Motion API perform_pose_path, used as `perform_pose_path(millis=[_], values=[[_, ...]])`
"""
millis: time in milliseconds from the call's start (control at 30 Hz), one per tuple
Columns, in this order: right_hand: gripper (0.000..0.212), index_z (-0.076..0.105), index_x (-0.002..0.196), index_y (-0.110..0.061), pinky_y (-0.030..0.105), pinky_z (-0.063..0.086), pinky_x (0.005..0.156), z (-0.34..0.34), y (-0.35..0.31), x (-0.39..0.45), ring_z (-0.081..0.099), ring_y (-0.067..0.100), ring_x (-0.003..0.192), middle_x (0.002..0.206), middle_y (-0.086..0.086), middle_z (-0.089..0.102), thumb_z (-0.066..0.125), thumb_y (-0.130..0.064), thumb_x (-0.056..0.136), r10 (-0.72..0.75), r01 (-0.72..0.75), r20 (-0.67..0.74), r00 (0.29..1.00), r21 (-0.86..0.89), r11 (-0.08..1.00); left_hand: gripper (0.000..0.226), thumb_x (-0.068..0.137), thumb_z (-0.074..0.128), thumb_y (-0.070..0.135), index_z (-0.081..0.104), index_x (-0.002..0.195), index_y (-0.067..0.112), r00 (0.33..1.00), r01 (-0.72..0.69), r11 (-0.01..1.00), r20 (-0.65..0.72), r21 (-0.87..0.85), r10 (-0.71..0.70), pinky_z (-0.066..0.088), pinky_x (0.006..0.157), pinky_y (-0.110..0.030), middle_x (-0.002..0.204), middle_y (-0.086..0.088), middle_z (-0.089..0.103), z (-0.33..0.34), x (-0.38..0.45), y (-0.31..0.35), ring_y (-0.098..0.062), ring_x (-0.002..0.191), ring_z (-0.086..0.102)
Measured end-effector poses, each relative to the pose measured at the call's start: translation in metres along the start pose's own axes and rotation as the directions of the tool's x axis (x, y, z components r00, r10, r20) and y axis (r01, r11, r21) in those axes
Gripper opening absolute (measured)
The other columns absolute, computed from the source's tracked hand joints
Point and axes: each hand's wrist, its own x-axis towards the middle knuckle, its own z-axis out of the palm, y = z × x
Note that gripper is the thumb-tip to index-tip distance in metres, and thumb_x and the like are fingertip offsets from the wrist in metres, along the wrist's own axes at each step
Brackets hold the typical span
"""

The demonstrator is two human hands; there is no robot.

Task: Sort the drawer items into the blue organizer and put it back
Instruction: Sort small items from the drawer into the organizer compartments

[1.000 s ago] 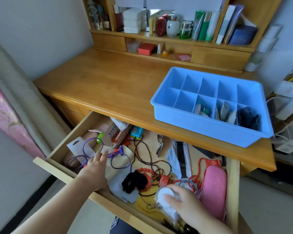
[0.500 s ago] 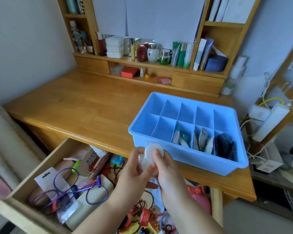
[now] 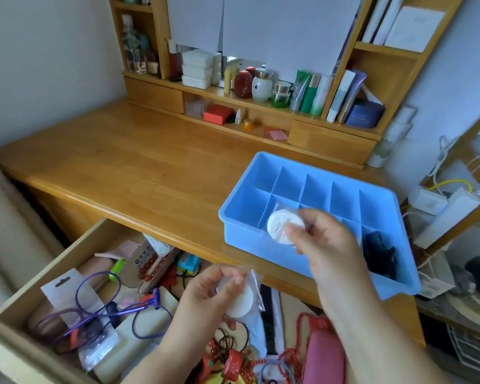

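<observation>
A: What's in each grip?

B: The right hand (image 3: pixel 320 239) pinches a white disc (image 3: pixel 281 227) in clear wrap, held over the organizer's (image 3: pixel 341 164) near row. The left hand (image 3: pixel 214 293) pinches a second disc (image 3: pixel 240 303) over the drawer (image 3: pixel 75 245), at seven o'clock from the organizer.

A: How far along?

B: Early, I'd judge. Most cells look bare; dark items (image 3: pixel 380 254) sit in the cell at four o'clock. The drawer is crowded with beads (image 3: pixel 150 268), purple loops (image 3: pixel 99 286), a pink case (image 3: pixel 326 358).

A: And the organizer?

B: Blue plastic, two rows, on the desk (image 3: pixel 128 167), not back in the drawer.

Each hand (image 3: pixel 320 239) (image 3: pixel 208 293) holds one white disc (image 3: pixel 281 225) (image 3: pixel 240 302).
</observation>
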Motion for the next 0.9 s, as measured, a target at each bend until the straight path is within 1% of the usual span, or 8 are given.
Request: perform_pose_path(millis=[67,167,333,500,600,667,833,900], values=[[0.027,0.059,0.076,-0.037,0.023,0.051,0.058,-0.023,-0.018,0.030,0.063,0.008,0.058,0.077,-0.007,0.072,0.067,-0.011,0.076,-0.016,0.013,-0.044,0.999,-0.053,0.999,0.018,0.075,0.070,0.041,0.068,0.079,0.024,0.999,0.037,0.999,-0.039,-0.003,-0.037,0.045,0.042,-0.024,0.083,0.005,0.070,-0.011,0.002,-0.009,-0.013,0.056,0.058],[0.032,0.055,0.086,-0.031,0.038,0.052,0.072,-0.035,-0.025,0.075,0.065,0.018,0.071,0.082,0.001,0.072,0.070,-0.006,0.076,0.039,-0.033,0.005,0.999,-0.419,0.907,0.017,0.075,0.066,0.039,0.070,0.081,0.024,0.991,0.110,0.993,-0.069,-0.046,-0.113,0.044,0.042,-0.026,0.076,-0.003,0.068,-0.024,0.004,-0.024,-0.015,0.055,0.057],[0.014,0.059,0.083,-0.019,0.024,0.043,0.064,-0.008,-0.005,0.109,0.059,0.015,0.076,0.081,-0.004,0.061,0.073,-0.018,0.079,0.294,-0.029,0.180,0.939,-0.808,0.588,0.023,0.073,0.069,0.034,0.071,0.086,0.016,0.956,0.262,0.940,-0.073,-0.219,-0.283,0.042,0.038,-0.024,0.072,-0.006,0.064,-0.040,0.002,-0.046,-0.015,0.048,0.051],[0.014,0.056,0.077,-0.023,0.024,0.039,0.057,0.010,0.003,0.119,0.054,0.011,0.075,0.084,-0.006,0.058,0.069,-0.025,0.082,0.345,0.060,0.221,0.912,-0.905,0.420,0.025,0.074,0.068,0.035,0.070,0.089,0.015,0.944,0.306,0.911,-0.034,-0.277,-0.328,0.042,0.039,-0.023,0.075,-0.016,0.060,-0.048,0.004,-0.053,-0.021,0.051,0.047],[0.016,0.057,0.072,-0.030,0.030,0.046,0.077,0.010,0.008,0.117,0.057,0.013,0.085,0.088,-0.008,0.060,0.069,-0.028,0.082,0.460,0.125,0.282,0.842,-0.932,0.341,0.026,0.076,0.066,0.034,0.066,0.086,0.010,0.940,0.330,0.892,0.020,-0.309,-0.341,0.041,0.037,-0.022,0.075,-0.021,0.061,-0.046,0.004,-0.052,-0.018,0.046,0.050],[0.018,0.057,0.069,-0.034,0.036,0.039,0.094,0.013,0.009,0.116,0.056,0.015,0.094,0.089,-0.012,0.062,0.065,-0.028,0.085,0.522,0.197,0.284,0.805,-0.956,0.216,0.030,0.076,0.066,0.032,0.064,0.091,0.006,0.932,0.353,0.874,0.050,-0.334,-0.358,0.043,0.036,-0.022,0.075,-0.021,0.062,-0.046,0.005,-0.052,-0.017,0.046,0.052],[0.021,0.056,0.075,-0.025,0.039,0.030,0.102,0.031,0.019,0.112,0.042,0.016,0.068,0.075,-0.004,0.053,0.045,-0.011,0.087,0.387,0.338,0.274,0.880,-0.935,-0.107,0.025,0.079,0.058,0.005,0.060,0.104,0.006,0.909,0.417,0.784,0.193,-0.459,-0.371,0.053,0.047,-0.028,0.090,-0.022,0.064,-0.050,0.003,-0.047,-0.025,0.063,0.062],[0.016,0.055,0.076,-0.024,0.039,0.032,0.103,0.030,0.015,0.111,0.043,0.017,0.069,0.079,-0.004,0.054,0.049,-0.014,0.087,0.353,0.372,0.314,0.881,-0.922,-0.110,0.031,0.076,0.058,-0.003,0.059,0.106,0.005,0.911,0.413,0.786,0.217,-0.461,-0.351,0.056,0.054,-0.030,0.098,-0.025,0.063,-0.049,0.001,-0.043,-0.028,0.072,0.064]])
